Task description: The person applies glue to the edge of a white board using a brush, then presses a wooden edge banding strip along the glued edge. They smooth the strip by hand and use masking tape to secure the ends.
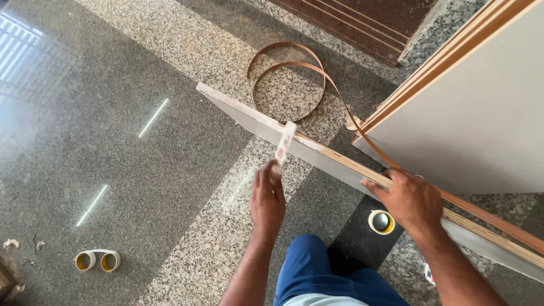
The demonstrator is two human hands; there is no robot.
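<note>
The board (pixel 317 148) stands on edge, long axis running far-left to near-right; the right hand (pixel 411 198) presses the brown edge band (pixel 374 150) flat onto its top edge, while the left hand (pixel 267 198), farther left along it, pinches a small flat scraper (pixel 285 143) touching that edge.

The floor (pixel 113 170) was polished speckled granite, dark grey crossed by paler bands, and it mirrored a bright window and strips of light. A dark brown wooden step (pixel 362 22) lay at the top. Two tape rolls (pixel 97 260) sat at lower left, scraps (pixel 11 245) nearby.
</note>
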